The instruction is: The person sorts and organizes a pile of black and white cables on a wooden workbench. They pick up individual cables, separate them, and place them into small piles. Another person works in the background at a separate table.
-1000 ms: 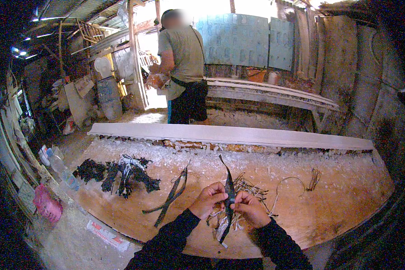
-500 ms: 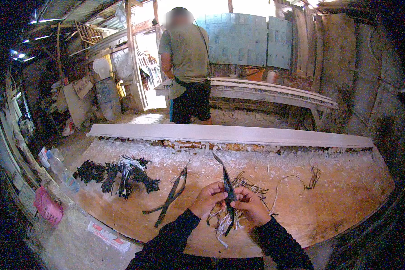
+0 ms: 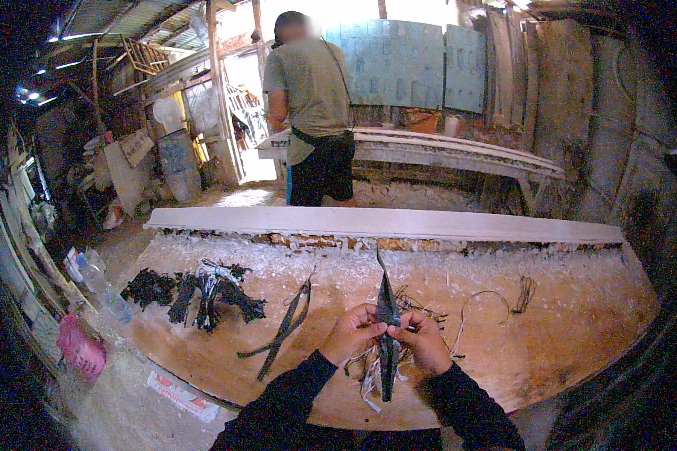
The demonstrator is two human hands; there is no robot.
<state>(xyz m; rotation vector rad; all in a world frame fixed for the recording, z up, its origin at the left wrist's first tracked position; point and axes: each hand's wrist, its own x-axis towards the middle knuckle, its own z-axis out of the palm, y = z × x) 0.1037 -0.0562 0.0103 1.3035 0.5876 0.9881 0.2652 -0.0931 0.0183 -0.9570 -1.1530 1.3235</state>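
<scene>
A dark, narrow strip (image 3: 387, 301) stands upright between my hands, its thin tip pointing toward the back of the table. My left hand (image 3: 351, 333) pinches its middle from the left, and my right hand (image 3: 420, 340) pinches it from the right, the thumbs nearly meeting. Beneath them lies a loose heap of pale and dark strands (image 3: 372, 376), partly covered by the hands. Left of my left hand, another dark strip (image 3: 286, 331) rests folded in a crossed loop. Farther left are several black tied bundles (image 3: 214, 297), one mixed with white strands.
A white raised ledge (image 3: 384, 224) runs along the back of the wooden table (image 3: 549, 361). Thin wire or cord (image 3: 525, 295) lies at the right. A clear bottle (image 3: 107, 289) and a pink basket (image 3: 81, 346) are at the left. Beyond, a person (image 3: 312, 98) stands by a long bench (image 3: 459, 154).
The strip has turned flatter and more upright, and its lower end now hangs straight below my hands. My fingers have drawn closer together on it. The person beyond has turned their head slightly.
</scene>
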